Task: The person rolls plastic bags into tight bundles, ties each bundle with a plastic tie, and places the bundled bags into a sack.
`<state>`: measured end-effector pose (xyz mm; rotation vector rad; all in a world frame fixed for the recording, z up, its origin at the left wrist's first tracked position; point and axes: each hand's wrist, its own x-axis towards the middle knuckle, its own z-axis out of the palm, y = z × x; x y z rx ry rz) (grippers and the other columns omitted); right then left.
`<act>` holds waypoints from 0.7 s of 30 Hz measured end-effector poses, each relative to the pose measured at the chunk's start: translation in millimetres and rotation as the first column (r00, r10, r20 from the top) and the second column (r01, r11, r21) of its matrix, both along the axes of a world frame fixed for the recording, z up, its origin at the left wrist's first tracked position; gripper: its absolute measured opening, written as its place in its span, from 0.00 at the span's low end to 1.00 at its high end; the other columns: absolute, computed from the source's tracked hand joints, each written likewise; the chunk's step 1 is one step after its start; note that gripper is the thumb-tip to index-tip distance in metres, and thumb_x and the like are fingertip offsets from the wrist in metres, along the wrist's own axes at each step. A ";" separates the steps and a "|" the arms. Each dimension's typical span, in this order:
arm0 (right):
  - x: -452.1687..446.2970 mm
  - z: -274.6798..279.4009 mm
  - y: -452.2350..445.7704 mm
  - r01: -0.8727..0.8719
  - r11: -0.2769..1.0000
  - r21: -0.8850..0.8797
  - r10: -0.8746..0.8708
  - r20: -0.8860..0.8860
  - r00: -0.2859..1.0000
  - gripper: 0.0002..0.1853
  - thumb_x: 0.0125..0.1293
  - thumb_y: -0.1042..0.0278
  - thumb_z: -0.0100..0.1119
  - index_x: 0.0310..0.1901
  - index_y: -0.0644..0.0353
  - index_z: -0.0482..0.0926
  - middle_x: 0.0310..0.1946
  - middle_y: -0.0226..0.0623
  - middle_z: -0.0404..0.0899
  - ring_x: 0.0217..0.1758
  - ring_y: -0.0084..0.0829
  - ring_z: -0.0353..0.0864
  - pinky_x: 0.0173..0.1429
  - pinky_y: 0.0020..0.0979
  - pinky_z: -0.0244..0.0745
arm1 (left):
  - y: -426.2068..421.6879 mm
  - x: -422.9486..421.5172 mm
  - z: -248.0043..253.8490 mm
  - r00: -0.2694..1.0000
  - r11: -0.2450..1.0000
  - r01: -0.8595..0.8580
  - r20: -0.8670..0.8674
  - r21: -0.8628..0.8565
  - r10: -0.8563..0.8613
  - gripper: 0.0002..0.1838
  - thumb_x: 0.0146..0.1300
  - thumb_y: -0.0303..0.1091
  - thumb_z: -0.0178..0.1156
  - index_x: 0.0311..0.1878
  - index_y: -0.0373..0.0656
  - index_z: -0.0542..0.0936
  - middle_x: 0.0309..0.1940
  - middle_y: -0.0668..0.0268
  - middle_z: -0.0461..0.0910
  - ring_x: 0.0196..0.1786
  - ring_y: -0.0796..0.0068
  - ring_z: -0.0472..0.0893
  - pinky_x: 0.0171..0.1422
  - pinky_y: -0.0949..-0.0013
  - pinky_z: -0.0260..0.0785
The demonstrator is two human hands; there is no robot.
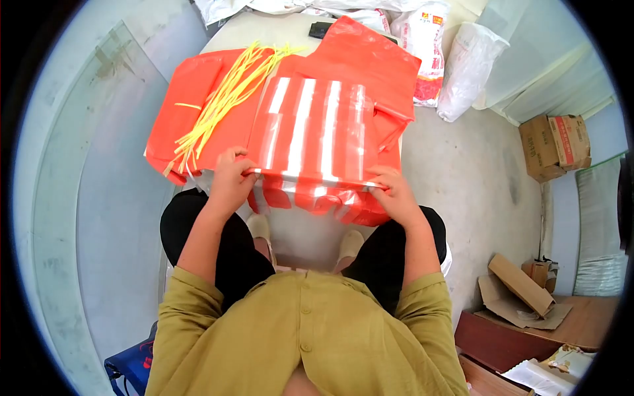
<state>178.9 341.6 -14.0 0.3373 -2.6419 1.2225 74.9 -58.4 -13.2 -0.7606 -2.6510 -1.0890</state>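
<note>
A red plastic sheet with shiny silvery stripes (pixel 314 125) lies over the near part of the table, its lower edge hanging past the table's front. My left hand (pixel 231 181) pinches the left end of a straight fold along that edge. At the fold's other end, my right hand (pixel 394 195) grips it between thumb and fingers. The fold is stretched level between both hands. Plain red plastic sheets (pixel 360 56) lie beneath and behind the striped one. A loose bundle of yellow strips (pixel 228 99) rests on the red plastic to the left.
A small black object (pixel 320 30) lies at the table's back. White printed sacks (pixel 422 49) and a white plastic bag (pixel 467 69) stand behind on the right. Cardboard boxes (pixel 545 148) are by the right wall, with opened cardboard (pixel 518 294) lower right. A glass panel (pixel 99 165) stands left.
</note>
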 end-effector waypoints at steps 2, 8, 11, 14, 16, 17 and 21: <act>1.2 1.3 6.7 0.199 0.908 -0.368 -0.055 0.367 0.929 0.08 0.73 0.72 0.65 0.49 0.63 0.83 0.47 0.37 0.86 0.51 0.32 0.84 0.58 0.35 0.78 | -5.3 -6.1 0.0 0.884 0.982 -0.024 0.463 0.188 -0.067 0.07 0.72 0.28 0.66 0.49 0.36 0.81 0.40 0.68 0.83 0.45 0.75 0.82 0.43 0.68 0.75; -19.4 -54.0 14.3 0.386 0.863 -0.328 -0.217 0.448 0.867 0.16 0.78 0.58 0.61 0.50 0.65 0.81 0.39 0.34 0.84 0.43 0.24 0.81 0.50 0.31 0.77 | 11.4 -24.0 -9.4 0.865 0.989 -0.106 0.499 0.099 0.043 0.11 0.77 0.37 0.62 0.50 0.37 0.79 0.35 0.65 0.82 0.41 0.74 0.82 0.47 0.65 0.75; -24.9 -70.8 14.7 0.409 0.855 -0.320 -0.266 0.408 0.874 0.18 0.77 0.56 0.60 0.50 0.66 0.80 0.39 0.37 0.84 0.43 0.27 0.82 0.50 0.33 0.77 | 21.3 -28.8 -13.5 0.869 0.984 -0.178 0.472 0.016 0.150 0.13 0.76 0.40 0.62 0.50 0.38 0.78 0.36 0.55 0.83 0.41 0.60 0.83 0.48 0.60 0.74; -27.5 -67.1 9.5 0.447 0.858 -0.253 -0.328 0.399 0.856 0.18 0.77 0.56 0.60 0.49 0.67 0.80 0.37 0.42 0.85 0.42 0.31 0.83 0.49 0.36 0.77 | 24.6 -36.1 -22.1 0.873 0.984 -0.177 0.461 -0.012 0.162 0.15 0.77 0.43 0.60 0.51 0.39 0.77 0.38 0.51 0.84 0.44 0.52 0.85 0.50 0.55 0.75; -29.6 -69.0 6.0 0.476 0.855 -0.207 -0.380 0.375 0.846 0.18 0.76 0.56 0.60 0.49 0.68 0.80 0.36 0.45 0.85 0.40 0.35 0.84 0.48 0.37 0.78 | 28.0 -37.1 -23.0 0.879 0.982 -0.187 0.444 -0.017 0.174 0.16 0.77 0.43 0.60 0.52 0.39 0.77 0.41 0.49 0.85 0.47 0.49 0.85 0.52 0.53 0.75; -29.2 -69.5 4.7 0.493 0.851 -0.179 -0.403 0.380 0.833 0.18 0.76 0.56 0.60 0.49 0.68 0.79 0.35 0.46 0.85 0.40 0.36 0.84 0.48 0.38 0.78 | 29.2 -37.2 -23.6 0.881 0.981 -0.192 0.436 -0.019 0.181 0.16 0.77 0.44 0.60 0.53 0.39 0.77 0.42 0.48 0.86 0.49 0.47 0.86 0.53 0.52 0.75; -28.4 -55.1 -4.8 0.542 0.837 -0.078 -0.463 0.427 0.777 0.20 0.76 0.56 0.59 0.53 0.68 0.78 0.37 0.50 0.85 0.42 0.40 0.85 0.51 0.39 0.78 | 32.3 -42.0 -30.2 0.873 0.961 -0.232 0.404 -0.154 0.275 0.18 0.77 0.47 0.60 0.56 0.40 0.77 0.47 0.46 0.87 0.52 0.47 0.86 0.56 0.50 0.76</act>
